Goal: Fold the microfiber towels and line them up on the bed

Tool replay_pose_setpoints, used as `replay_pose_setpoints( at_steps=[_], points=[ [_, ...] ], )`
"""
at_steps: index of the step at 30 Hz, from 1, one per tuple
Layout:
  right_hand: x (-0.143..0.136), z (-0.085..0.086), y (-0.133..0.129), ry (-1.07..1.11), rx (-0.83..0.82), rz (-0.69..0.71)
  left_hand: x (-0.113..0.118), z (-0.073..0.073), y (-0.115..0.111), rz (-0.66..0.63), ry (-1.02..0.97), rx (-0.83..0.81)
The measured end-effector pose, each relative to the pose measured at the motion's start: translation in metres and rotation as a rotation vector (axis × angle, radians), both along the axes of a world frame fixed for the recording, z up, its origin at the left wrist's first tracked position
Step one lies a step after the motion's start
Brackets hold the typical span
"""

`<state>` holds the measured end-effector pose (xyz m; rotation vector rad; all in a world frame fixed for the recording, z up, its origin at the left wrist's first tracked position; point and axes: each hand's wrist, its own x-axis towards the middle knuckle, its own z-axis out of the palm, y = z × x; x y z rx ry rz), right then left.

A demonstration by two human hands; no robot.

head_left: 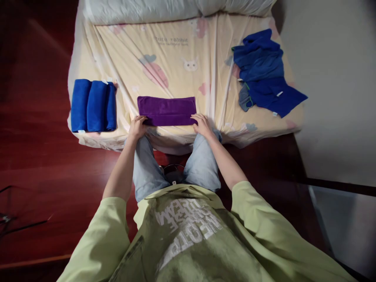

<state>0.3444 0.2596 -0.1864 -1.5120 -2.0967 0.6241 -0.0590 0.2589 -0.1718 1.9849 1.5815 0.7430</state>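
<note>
A purple towel (166, 111), folded into a long strip, lies flat near the front edge of the bed in front of me. My left hand (138, 127) is at its near left corner, fingertips on the cloth and thumb side tucked at the edge. At the opposite near corner, my right hand (201, 124) pinches the towel in the same way. A lengthwise crease runs along the strip between them. The undersides of both hands are hidden from view.
Several blue rolled towels (96, 105) sit side by side at the bed's left. Loose blue cloths (260, 66) lie crumpled at the right, with a greyish cloth (244, 97) beside them. A thick white quilt (147, 9) spans the back of the patterned bed sheet (117, 51).
</note>
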Motion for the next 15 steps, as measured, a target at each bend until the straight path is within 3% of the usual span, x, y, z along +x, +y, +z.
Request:
replay_pose_setpoints(
  at_steps=[7, 12, 15],
  points=[
    [0.005, 0.000, 0.007, 0.261, -0.021, -0.206, -0.005, 0.002, 0.001, 0.124, -0.076, 0.001],
    [0.006, -0.003, 0.007, 0.323, -0.050, -0.278, -0.004, 0.010, -0.004, 0.214, -0.091, 0.027],
    [0.005, -0.008, 0.009, 0.335, -0.069, -0.285, -0.004, 0.007, -0.002, 0.259, -0.096, 0.029]
  ],
)
